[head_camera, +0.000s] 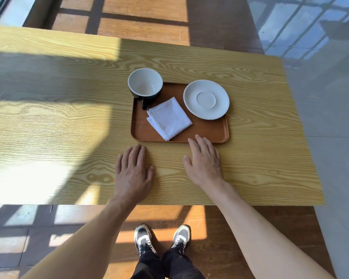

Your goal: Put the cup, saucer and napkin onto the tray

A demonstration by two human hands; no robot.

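Three things: dark cup with white inside (145, 82), round white saucer (206, 99), folded white napkin (169, 118) sit on brown tray (210, 131).
Hands: left hand (132, 172) and right hand (205, 161) flat, fingers apart, holding nothing.
Tip: nudge saucer fully inside.

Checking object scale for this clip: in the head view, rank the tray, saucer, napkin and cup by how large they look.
1. Tray, clearly largest.
2. Saucer and napkin: they look alike in extent, so not ranked.
3. Cup, smallest, though it stands taller and farther back, so this is less sure.

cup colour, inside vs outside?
Cup: white inside, dark, near-black outside and handle. Head view, the only one, shows it.
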